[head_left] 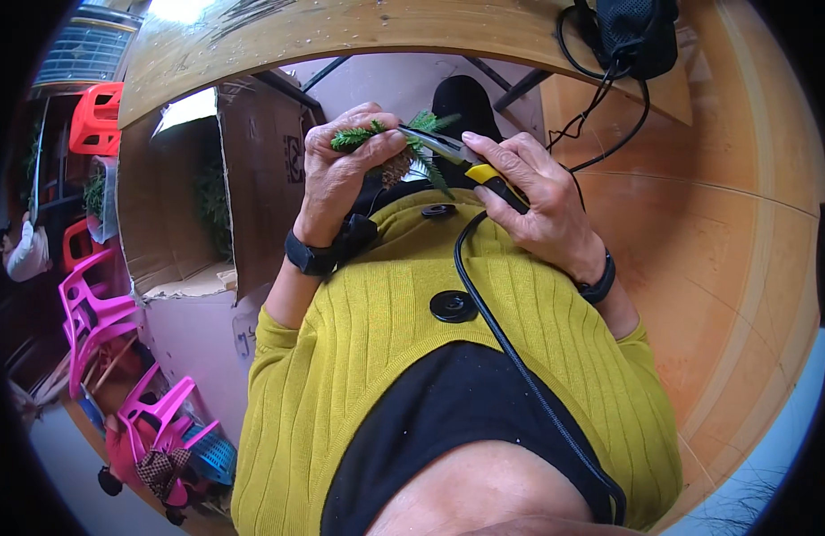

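My left hand (336,165) is closed around a green needled sprig (357,137) that looks like pine. More green tips fan out to the right of its fingers, and a brown pine cone (396,168) hangs just under them. In my right hand (547,192) is a pair of pliers (479,170) with yellow and black handles, gripped from the right. The metal jaws point left and reach in among the green tips beside my left fingertips. What lies between the jaws is too small to make out.
A wooden table (359,29) with small scraps on it spans the far side. At left stands an open cardboard box (167,210) with greenery inside. Pink plastic chairs (95,308) and a red stool (98,121) are further left, near other people. A black cable (493,313) crosses my front.
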Demonstrator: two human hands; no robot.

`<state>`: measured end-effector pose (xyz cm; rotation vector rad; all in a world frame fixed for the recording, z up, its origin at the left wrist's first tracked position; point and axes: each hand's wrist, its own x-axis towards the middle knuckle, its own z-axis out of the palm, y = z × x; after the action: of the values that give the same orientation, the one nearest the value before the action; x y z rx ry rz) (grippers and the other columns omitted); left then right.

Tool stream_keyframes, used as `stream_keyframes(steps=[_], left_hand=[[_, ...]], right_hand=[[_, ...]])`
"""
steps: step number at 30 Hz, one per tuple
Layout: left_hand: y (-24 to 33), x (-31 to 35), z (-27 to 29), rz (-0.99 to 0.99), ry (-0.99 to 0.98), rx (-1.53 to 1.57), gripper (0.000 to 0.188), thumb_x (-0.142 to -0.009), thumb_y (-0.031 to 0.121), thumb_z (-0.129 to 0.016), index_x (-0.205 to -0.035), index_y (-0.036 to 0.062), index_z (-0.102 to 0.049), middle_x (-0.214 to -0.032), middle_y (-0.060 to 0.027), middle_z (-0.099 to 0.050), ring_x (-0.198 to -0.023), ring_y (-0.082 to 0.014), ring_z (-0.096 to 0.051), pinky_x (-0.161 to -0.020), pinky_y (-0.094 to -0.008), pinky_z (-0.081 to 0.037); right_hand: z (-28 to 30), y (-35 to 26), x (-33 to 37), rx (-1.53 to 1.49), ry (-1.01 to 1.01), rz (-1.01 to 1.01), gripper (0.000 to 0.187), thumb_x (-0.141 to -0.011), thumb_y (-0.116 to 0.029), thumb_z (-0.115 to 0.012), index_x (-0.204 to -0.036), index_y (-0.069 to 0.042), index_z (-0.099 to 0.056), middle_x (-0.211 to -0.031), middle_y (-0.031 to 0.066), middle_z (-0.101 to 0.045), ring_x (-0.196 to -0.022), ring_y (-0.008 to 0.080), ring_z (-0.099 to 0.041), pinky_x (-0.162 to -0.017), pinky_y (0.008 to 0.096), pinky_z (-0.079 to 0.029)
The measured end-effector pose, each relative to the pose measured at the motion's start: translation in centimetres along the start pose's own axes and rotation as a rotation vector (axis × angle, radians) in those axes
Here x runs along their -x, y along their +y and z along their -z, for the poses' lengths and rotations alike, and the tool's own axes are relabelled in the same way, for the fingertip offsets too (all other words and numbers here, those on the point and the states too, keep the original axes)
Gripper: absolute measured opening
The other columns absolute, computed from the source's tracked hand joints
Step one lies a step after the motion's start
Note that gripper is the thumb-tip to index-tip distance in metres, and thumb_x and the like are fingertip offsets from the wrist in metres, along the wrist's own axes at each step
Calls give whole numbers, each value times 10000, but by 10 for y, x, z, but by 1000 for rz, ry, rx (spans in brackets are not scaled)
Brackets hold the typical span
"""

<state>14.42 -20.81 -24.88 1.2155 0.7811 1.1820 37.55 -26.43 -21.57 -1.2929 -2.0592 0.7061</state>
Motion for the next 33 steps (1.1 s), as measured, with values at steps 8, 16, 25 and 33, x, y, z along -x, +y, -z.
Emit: stream_keyframes(steps=[8, 16, 25, 33], left_hand=[[-8, -1, 15, 88, -142, 167, 137, -815, 17, -683, -948, -11, -705, -887, -64, -610, -827, -147, -584, -742, -246, -465], [2, -2, 9, 216, -193, 387, 94, -822, 39, -698, -889, -24, -684, -804, -21, -597, -744, -83, -559, -690, -210, -449], [-3, -10, -3, -551, -19, -1127, 87, -829, 29, -688, -889, -33, -683, -795, -19, -612, -720, -88, -568, -667, -214, -448], [-12, 2, 1, 77, 11, -44, 134, -824, 3, -673, -952, -33, -688, -927, -60, -639, -854, -139, -609, -797, -255, -487]], right_hand=[[4, 3, -1, -85, -32, 19, 541, -735, -11, -671, -1265, -36, -569, -969, 133, -613, -845, 262, -581, -757, 334, -486], [6, 0, -2, -29, -32, 77, 527, -743, -10, -671, -1261, -27, -575, -970, 137, -609, -831, 259, -576, -765, 324, -484], [-12, 11, -4, -590, -107, -335, 467, -801, -31, -652, -1261, -21, -572, -940, 140, -608, -805, 209, -577, -728, 293, -475], [-3, -1, 0, -115, -68, -147, 468, -796, -28, -634, -1259, -22, -566, -944, 144, -610, -819, 218, -581, -746, 294, -470]])
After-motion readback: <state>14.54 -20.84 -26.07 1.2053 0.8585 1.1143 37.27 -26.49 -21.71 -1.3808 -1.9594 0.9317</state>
